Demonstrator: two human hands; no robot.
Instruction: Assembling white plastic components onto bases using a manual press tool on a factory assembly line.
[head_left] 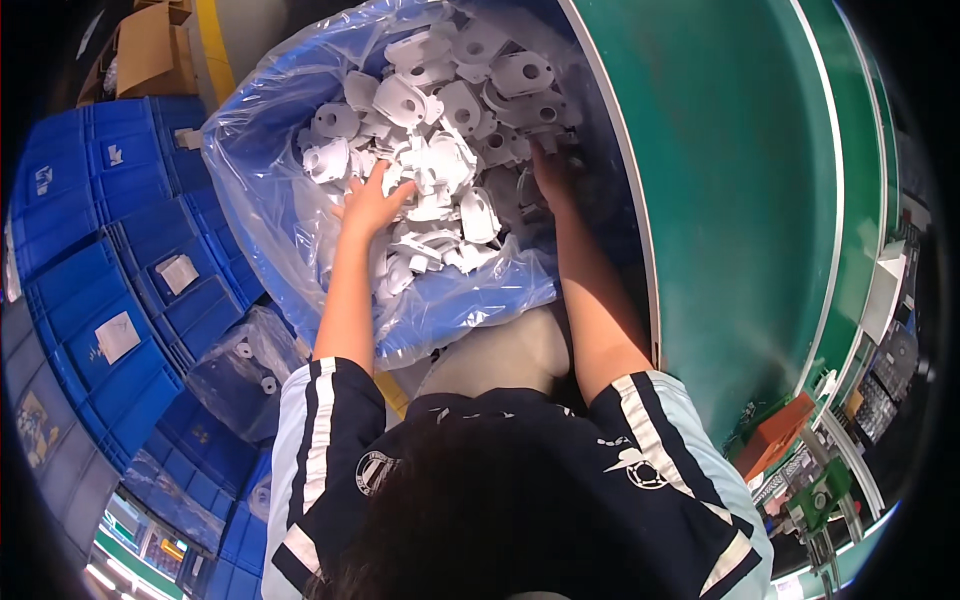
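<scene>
A large heap of white plastic molded parts, many with a round hole, fills a blue bin lined with clear plastic film. On the heap's left side my left hand lies with its fingers spread, touching the parts and gripping none. My right hand reaches in along the right side, in shadow beside the bin wall. Its visible fingers are stretched out against the parts; some of them are hidden.
A green conveyor belt with a pale edge runs close along the right. Stacked blue crates stand on the left, with a bag of white pieces beside them. A cardboard box is at the far left; an orange-brown block lies lower right.
</scene>
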